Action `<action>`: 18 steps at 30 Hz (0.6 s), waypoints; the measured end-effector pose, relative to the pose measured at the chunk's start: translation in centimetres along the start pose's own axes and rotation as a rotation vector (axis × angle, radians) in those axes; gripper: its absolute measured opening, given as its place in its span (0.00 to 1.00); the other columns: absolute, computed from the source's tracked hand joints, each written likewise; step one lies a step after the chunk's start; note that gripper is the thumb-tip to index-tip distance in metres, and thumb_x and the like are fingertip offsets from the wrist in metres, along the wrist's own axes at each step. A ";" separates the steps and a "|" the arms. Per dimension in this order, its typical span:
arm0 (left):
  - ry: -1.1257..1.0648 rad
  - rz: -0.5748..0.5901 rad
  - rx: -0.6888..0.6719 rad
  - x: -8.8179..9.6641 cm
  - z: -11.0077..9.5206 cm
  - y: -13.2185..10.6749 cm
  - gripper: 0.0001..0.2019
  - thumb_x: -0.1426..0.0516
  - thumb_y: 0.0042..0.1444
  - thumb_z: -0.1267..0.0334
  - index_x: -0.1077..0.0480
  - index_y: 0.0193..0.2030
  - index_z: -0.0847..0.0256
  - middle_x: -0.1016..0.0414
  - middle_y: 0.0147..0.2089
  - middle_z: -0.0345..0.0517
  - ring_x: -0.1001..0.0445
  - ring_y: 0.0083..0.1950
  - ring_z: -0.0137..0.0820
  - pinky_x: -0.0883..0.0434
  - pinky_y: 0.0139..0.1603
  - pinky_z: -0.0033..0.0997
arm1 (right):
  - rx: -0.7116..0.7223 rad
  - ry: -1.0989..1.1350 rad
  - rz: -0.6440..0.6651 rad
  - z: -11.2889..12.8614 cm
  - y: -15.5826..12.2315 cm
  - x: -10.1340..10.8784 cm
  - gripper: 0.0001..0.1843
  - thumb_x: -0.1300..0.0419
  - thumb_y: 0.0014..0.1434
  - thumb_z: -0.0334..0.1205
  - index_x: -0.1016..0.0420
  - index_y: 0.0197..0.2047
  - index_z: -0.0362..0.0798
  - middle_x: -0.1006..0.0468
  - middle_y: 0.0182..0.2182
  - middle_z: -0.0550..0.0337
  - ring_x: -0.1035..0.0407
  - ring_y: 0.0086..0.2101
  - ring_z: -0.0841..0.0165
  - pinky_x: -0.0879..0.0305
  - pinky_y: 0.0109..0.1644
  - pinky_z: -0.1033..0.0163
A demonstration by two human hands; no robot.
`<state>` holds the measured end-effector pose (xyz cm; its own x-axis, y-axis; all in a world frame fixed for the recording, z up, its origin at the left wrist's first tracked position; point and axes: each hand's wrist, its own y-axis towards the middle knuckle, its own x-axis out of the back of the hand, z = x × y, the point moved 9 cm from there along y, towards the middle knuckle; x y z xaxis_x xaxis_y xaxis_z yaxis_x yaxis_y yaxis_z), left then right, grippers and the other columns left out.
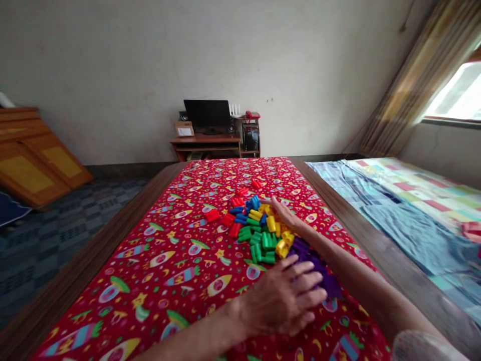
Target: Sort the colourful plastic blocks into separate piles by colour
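A heap of plastic interlocking toy blocks lies on a red cloth (pixel 165 265) printed with rockets. Red blocks (pixel 230 216) sit farthest left, with blue blocks (pixel 243 210) beside them, then green blocks (pixel 262 244), yellow blocks (pixel 271 223) and purple blocks (pixel 313 263) nearest me. My left hand (pixel 280 301) lies cupped against the purple blocks, holding nothing. My right hand (pixel 282 214) reaches across, its fingers touching the yellow blocks and pointing towards the blue ones, and it holds nothing. A few red blocks (pixel 255 184) lie apart, farther out.
The cloth covers a wood-edged table (pixel 112 240). A bed with patchwork bedding (pixel 409 215) lies to the right, and a leaning wooden panel (pixel 37 160) stands to the left. A desk with a monitor (pixel 206 114) stands against the far wall.
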<state>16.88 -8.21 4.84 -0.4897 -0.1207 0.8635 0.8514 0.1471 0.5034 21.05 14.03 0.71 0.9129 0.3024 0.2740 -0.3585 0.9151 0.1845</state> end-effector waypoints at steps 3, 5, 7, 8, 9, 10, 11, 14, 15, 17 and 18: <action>0.081 0.138 -0.254 -4.0 -3.6 2.8 0.15 0.53 0.68 0.61 0.27 0.50 0.58 0.29 0.60 0.45 0.40 0.66 0.36 0.49 0.72 0.48 | 0.059 0.148 0.161 2.7 1.4 -3.3 0.44 0.63 0.61 0.72 0.31 0.63 0.49 0.28 0.59 0.53 0.35 0.59 0.56 0.43 0.65 0.48; 0.142 0.184 -0.281 -5.8 -3.0 3.8 0.14 0.52 0.67 0.66 0.26 0.48 0.59 0.28 0.59 0.47 0.40 0.66 0.35 0.49 0.71 0.49 | 0.106 0.081 0.133 3.9 1.5 -1.9 0.43 0.62 0.60 0.72 0.29 0.61 0.49 0.27 0.58 0.53 0.35 0.59 0.56 0.44 0.65 0.48; 0.189 0.193 -0.192 -6.5 -0.7 4.3 0.13 0.51 0.66 0.66 0.26 0.47 0.60 0.28 0.58 0.48 0.38 0.65 0.37 0.49 0.70 0.51 | 0.100 -0.112 -0.012 3.7 0.6 2.0 0.41 0.58 0.60 0.72 0.26 0.57 0.50 0.25 0.55 0.53 0.35 0.58 0.55 0.45 0.66 0.46; 0.206 0.191 -0.123 -6.5 0.7 4.4 0.12 0.51 0.66 0.65 0.26 0.47 0.60 0.28 0.57 0.49 0.37 0.64 0.38 0.48 0.70 0.52 | 0.075 -0.218 -0.109 3.2 -0.4 4.5 0.40 0.56 0.59 0.71 0.24 0.54 0.50 0.23 0.53 0.52 0.34 0.57 0.53 0.45 0.65 0.45; 0.221 0.191 -0.047 -6.4 2.2 4.2 0.12 0.50 0.66 0.64 0.26 0.46 0.60 0.28 0.57 0.49 0.36 0.63 0.39 0.49 0.70 0.53 | 0.041 -0.293 -0.183 2.4 -1.6 6.9 0.38 0.56 0.60 0.71 0.22 0.52 0.50 0.22 0.51 0.52 0.34 0.57 0.53 0.45 0.65 0.45; 0.235 0.191 0.031 -6.1 3.7 3.8 0.11 0.50 0.66 0.63 0.27 0.46 0.60 0.28 0.58 0.48 0.35 0.62 0.40 0.50 0.70 0.55 | 0.010 -0.338 -0.265 1.6 -3.0 9.2 0.38 0.58 0.61 0.69 0.22 0.51 0.50 0.21 0.49 0.51 0.33 0.56 0.53 0.44 0.64 0.46; 0.246 0.193 0.100 -5.8 5.1 3.3 0.11 0.50 0.66 0.63 0.27 0.46 0.60 0.29 0.58 0.47 0.35 0.62 0.40 0.51 0.70 0.57 | -0.025 -0.386 -0.340 0.6 -4.5 11.1 0.37 0.58 0.61 0.68 0.21 0.48 0.49 0.20 0.47 0.50 0.33 0.56 0.52 0.43 0.63 0.46; 0.288 0.210 0.271 -4.7 8.6 1.0 0.10 0.48 0.65 0.60 0.28 0.46 0.59 0.29 0.59 0.48 0.36 0.64 0.42 0.53 0.69 0.61 | -0.121 -0.551 -0.387 -2.3 -7.9 13.2 0.36 0.60 0.63 0.66 0.21 0.42 0.48 0.19 0.40 0.49 0.29 0.51 0.52 0.39 0.59 0.46; 0.307 0.217 0.318 -4.3 9.6 0.2 0.10 0.48 0.65 0.59 0.28 0.45 0.59 0.29 0.59 0.49 0.37 0.64 0.42 0.54 0.69 0.62 | -0.114 -0.592 -0.367 -2.8 -8.4 12.7 0.35 0.60 0.63 0.65 0.22 0.41 0.48 0.20 0.41 0.49 0.29 0.50 0.53 0.39 0.59 0.46; 0.344 0.223 0.381 -3.4 11.0 -1.3 0.10 0.49 0.65 0.59 0.29 0.44 0.60 0.29 0.58 0.50 0.37 0.64 0.42 0.56 0.70 0.63 | -0.050 -0.623 -0.314 -2.9 -8.2 10.4 0.33 0.61 0.64 0.63 0.23 0.42 0.49 0.21 0.45 0.49 0.31 0.52 0.55 0.42 0.62 0.47; 0.358 0.220 0.402 -2.9 11.6 -2.0 0.10 0.49 0.65 0.60 0.29 0.44 0.60 0.29 0.59 0.50 0.37 0.64 0.41 0.57 0.70 0.64 | -0.013 -0.610 -0.287 -2.7 -7.6 8.9 0.33 0.61 0.65 0.62 0.24 0.45 0.49 0.23 0.48 0.49 0.33 0.54 0.56 0.44 0.64 0.48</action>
<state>14.41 3.18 1.70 -0.1561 -0.3592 0.9201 0.7533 0.5593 0.3461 32.39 10.49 -0.84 0.6965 -0.1548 0.7007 -0.1122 0.9409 0.3194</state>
